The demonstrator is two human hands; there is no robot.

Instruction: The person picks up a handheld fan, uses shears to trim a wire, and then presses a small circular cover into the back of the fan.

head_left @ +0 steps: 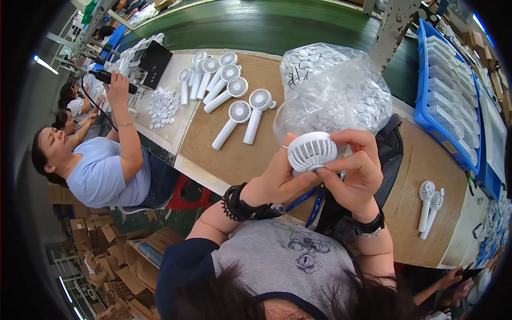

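Close in front of my chest I hold a white handheld fan (pixel 311 151), its slatted round head turned up toward me. My left hand (pixel 282 176) wraps the fan from the left, the thumb lying along its lower side. My right hand (pixel 358 172) grips it from the right, fingertips at the rim and thumb pressed near the lower edge. Whether a small part sits under those fingertips is hidden. Just beyond my hands stands a clear plastic bag (pixel 341 88) full of round whitish discs.
Several white handheld fans (pixel 226 125) lie on the cardboard-covered table left of the bag, beside a pile of small discs (pixel 164 106). Two fans (pixel 428 208) lie at right. A blue crate (pixel 445 96) holds white parts. A co-worker (pixel 109 165) sits at left holding a black tool.
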